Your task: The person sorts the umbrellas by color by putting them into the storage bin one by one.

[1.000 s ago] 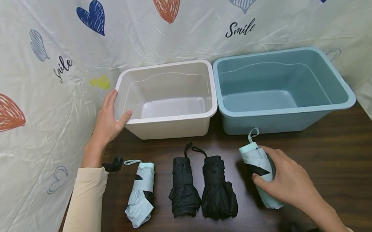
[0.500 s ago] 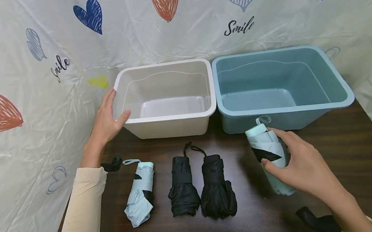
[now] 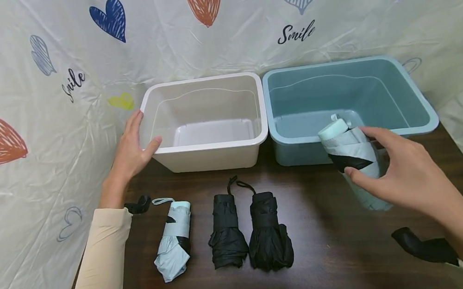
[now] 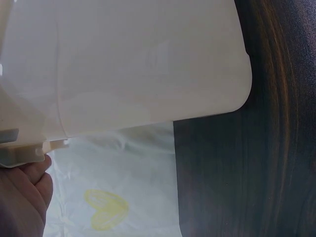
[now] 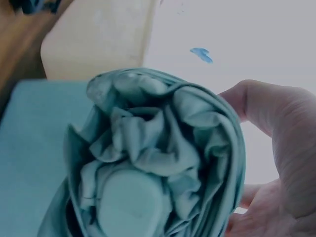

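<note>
My right hand [image 3: 410, 171] grips a folded light blue umbrella [image 3: 354, 158] with a black patch, thumb on one side and fingers on the other. The umbrella is tilted above the table, its handle end over the front rim of the blue bin [image 3: 299, 152]. In the right wrist view the rolled cloth end of the umbrella [image 5: 153, 133] fills the middle. My left hand [image 3: 125, 154] holds the left rim of the white bin [image 3: 212, 158], thumb over the front corner. In the left wrist view curled fingers [image 4: 39, 180] sit under the rim.
Another light blue folded umbrella [image 3: 175, 240] lies at left on the dark wooden table [image 3: 331, 265]. Two black folded umbrellas [image 3: 227, 233] lie side by side in the middle. The bins stand next to each other before a heart-print sheet [image 3: 237, 27].
My right hand has lifted the light blue umbrella off the table and carried it forward and right to the blue bin's front rim. My left hand keeps its place on the white bin.
</note>
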Demonstrator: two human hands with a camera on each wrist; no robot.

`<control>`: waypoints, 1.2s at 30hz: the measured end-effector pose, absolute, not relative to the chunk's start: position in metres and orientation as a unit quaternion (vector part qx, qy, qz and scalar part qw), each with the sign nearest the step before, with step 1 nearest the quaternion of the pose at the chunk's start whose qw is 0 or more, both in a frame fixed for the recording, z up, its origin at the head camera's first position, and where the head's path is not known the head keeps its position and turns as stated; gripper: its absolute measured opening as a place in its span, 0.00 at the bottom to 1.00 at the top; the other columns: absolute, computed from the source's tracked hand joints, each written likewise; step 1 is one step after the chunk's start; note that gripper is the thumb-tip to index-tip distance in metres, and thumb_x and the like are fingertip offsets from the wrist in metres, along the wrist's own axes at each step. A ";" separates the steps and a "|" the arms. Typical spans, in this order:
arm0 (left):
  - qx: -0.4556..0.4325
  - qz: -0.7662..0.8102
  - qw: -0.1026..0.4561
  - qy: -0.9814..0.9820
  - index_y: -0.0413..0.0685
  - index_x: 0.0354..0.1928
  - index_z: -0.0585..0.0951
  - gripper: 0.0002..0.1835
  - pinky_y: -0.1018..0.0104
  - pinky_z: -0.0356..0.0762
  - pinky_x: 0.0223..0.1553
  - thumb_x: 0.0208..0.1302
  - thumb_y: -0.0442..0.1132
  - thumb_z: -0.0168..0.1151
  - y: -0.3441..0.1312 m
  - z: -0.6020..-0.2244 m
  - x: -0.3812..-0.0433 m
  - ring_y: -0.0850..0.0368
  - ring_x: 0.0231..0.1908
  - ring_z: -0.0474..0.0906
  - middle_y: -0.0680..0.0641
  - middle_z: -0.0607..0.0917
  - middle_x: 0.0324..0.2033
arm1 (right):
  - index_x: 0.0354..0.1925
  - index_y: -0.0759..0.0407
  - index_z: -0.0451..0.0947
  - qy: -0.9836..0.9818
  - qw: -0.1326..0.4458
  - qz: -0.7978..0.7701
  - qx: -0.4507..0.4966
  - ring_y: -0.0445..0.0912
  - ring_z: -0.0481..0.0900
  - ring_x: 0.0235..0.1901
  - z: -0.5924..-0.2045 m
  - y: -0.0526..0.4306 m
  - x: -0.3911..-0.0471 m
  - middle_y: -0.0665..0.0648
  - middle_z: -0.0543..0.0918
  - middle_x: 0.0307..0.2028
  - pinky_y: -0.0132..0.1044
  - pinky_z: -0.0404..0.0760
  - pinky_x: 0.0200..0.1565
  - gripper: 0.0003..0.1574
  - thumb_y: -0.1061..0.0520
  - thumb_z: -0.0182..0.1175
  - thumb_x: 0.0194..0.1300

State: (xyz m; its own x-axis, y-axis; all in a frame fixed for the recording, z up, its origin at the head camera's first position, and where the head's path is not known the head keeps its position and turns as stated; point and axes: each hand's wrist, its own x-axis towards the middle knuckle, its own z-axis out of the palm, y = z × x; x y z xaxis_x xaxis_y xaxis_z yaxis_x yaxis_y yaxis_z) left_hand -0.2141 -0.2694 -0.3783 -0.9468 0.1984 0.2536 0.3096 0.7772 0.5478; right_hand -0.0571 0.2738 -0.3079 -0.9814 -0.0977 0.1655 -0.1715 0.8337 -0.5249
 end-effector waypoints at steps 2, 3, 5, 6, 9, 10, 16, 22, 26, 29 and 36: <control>-0.134 -0.305 0.091 -0.939 0.40 0.84 0.54 0.48 0.33 0.54 0.80 0.70 0.54 0.62 -0.270 -0.378 -0.213 0.34 0.82 0.54 0.37 0.55 0.84 | 0.73 0.63 0.71 -0.954 0.076 0.277 0.081 0.68 0.86 0.42 -0.300 0.278 -0.066 0.70 0.82 0.59 0.22 0.71 0.31 0.54 0.52 0.81 0.52; -0.134 -0.304 0.092 -0.939 0.40 0.84 0.54 0.48 0.33 0.54 0.80 0.70 0.54 0.62 -0.271 -0.378 -0.213 0.34 0.82 0.54 0.37 0.56 0.84 | 0.73 0.63 0.70 -0.954 0.079 0.275 0.087 0.68 0.86 0.42 -0.297 0.281 -0.070 0.70 0.82 0.59 0.19 0.70 0.31 0.54 0.53 0.81 0.52; -0.135 -0.304 0.094 -0.939 0.41 0.84 0.54 0.49 0.33 0.54 0.80 0.70 0.54 0.62 -0.271 -0.378 -0.214 0.34 0.82 0.54 0.37 0.56 0.84 | 0.72 0.63 0.71 -0.954 0.089 0.268 0.098 0.64 0.85 0.41 -0.291 0.285 -0.079 0.70 0.81 0.59 0.15 0.68 0.31 0.53 0.55 0.81 0.51; -0.135 -0.303 0.094 -0.939 0.41 0.84 0.54 0.49 0.33 0.54 0.80 0.70 0.54 0.62 -0.271 -0.378 -0.214 0.35 0.82 0.54 0.38 0.56 0.84 | 0.72 0.63 0.71 -0.955 0.095 0.263 0.103 0.58 0.85 0.40 -0.289 0.287 -0.084 0.70 0.81 0.59 0.13 0.67 0.32 0.53 0.55 0.81 0.51; -0.135 -0.301 0.092 -0.939 0.42 0.84 0.54 0.48 0.33 0.54 0.80 0.70 0.55 0.62 -0.271 -0.379 -0.215 0.35 0.82 0.55 0.38 0.56 0.84 | 0.71 0.65 0.72 -0.955 0.098 0.255 0.112 0.56 0.83 0.40 -0.283 0.292 -0.096 0.72 0.81 0.58 0.09 0.65 0.33 0.53 0.57 0.81 0.50; -0.134 -0.301 0.089 -0.940 0.42 0.84 0.54 0.49 0.33 0.54 0.80 0.70 0.55 0.61 -0.270 -0.379 -0.214 0.35 0.82 0.55 0.38 0.56 0.84 | 0.71 0.66 0.72 -0.957 0.101 0.247 0.114 0.56 0.83 0.39 -0.281 0.294 -0.100 0.72 0.81 0.57 0.11 0.65 0.32 0.53 0.56 0.81 0.49; -0.133 -0.298 0.084 -0.941 0.40 0.84 0.54 0.49 0.32 0.55 0.79 0.70 0.56 0.60 -0.268 -0.382 -0.215 0.33 0.82 0.55 0.38 0.55 0.84 | 0.71 0.67 0.71 -0.970 0.092 0.192 0.119 0.68 0.83 0.36 -0.267 0.303 -0.121 0.74 0.82 0.54 0.25 0.67 0.27 0.54 0.52 0.80 0.50; -0.133 -0.302 0.089 -0.940 0.40 0.84 0.54 0.49 0.33 0.54 0.80 0.70 0.56 0.61 -0.270 -0.382 -0.214 0.33 0.82 0.55 0.37 0.56 0.84 | 0.75 0.66 0.67 -0.975 0.048 0.168 0.140 0.66 0.78 0.41 -0.255 0.308 -0.144 0.75 0.78 0.57 0.33 0.68 0.26 0.54 0.53 0.77 0.54; -0.133 -0.303 0.091 -0.939 0.40 0.84 0.54 0.49 0.34 0.53 0.80 0.70 0.56 0.61 -0.270 -0.382 -0.214 0.34 0.82 0.54 0.37 0.56 0.84 | 0.77 0.65 0.65 -0.972 0.033 0.154 0.175 0.64 0.77 0.45 -0.252 0.312 -0.162 0.74 0.77 0.61 0.34 0.69 0.29 0.56 0.55 0.77 0.55; -0.133 -0.303 0.093 -0.939 0.40 0.84 0.54 0.49 0.34 0.53 0.80 0.70 0.55 0.61 -0.271 -0.381 -0.214 0.34 0.82 0.54 0.37 0.56 0.84 | 0.78 0.63 0.65 -0.969 0.024 0.147 0.197 0.65 0.77 0.48 -0.253 0.314 -0.174 0.74 0.75 0.63 0.42 0.75 0.34 0.57 0.57 0.77 0.54; -0.132 -0.302 0.090 -0.940 0.41 0.84 0.54 0.49 0.33 0.54 0.80 0.70 0.56 0.61 -0.269 -0.379 -0.214 0.34 0.82 0.55 0.38 0.55 0.84 | 0.76 0.60 0.67 -0.960 -0.004 0.146 0.237 0.60 0.75 0.49 -0.256 0.318 -0.194 0.71 0.74 0.65 0.38 0.71 0.36 0.54 0.60 0.77 0.54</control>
State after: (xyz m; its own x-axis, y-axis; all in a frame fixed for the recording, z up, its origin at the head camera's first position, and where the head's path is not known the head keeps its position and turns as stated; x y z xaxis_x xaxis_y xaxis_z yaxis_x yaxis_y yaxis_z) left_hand -0.2143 -0.2694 -0.3791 -0.9488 0.1943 0.2492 0.3031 0.7822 0.5444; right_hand -0.1940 0.3178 -0.2559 -0.8877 -0.4563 0.0621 -0.4540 0.8449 -0.2829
